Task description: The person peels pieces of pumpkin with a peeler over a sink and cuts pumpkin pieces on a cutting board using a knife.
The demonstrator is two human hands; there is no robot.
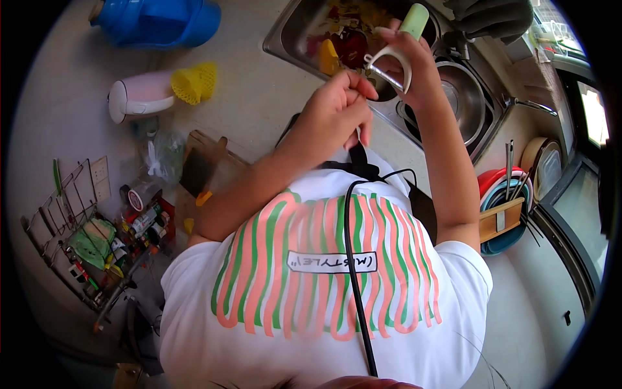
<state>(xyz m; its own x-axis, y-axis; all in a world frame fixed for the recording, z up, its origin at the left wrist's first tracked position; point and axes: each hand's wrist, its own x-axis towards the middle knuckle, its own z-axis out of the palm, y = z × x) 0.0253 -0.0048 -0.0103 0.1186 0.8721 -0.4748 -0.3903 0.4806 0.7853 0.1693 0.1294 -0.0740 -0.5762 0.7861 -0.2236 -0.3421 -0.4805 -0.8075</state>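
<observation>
My right hand (409, 57) is closed around a vegetable peeler with a light green handle (414, 21) and a white, U-shaped head (403, 70). The handle sticks up past my fingers, and the blade side faces my left hand. Close to that blade, my left hand (338, 107) has its fingers curled together; whether anything small is between them I cannot make out. Both hands are over the front edge of a metal sink (285, 39). In its basin lie yellow and dark red scraps, partly behind my hands, with a larger yellow piece (328, 58) among them.
A round metal bowl (470, 97) sits in the sink's right part, near a tap (531, 106). Left on the counter are a blue container (162, 23), a pink-and-white appliance (139, 100) and yellow mesh (194, 83). Stacked basins (502, 188) stand right. A black cable (350, 259) crosses my shirt.
</observation>
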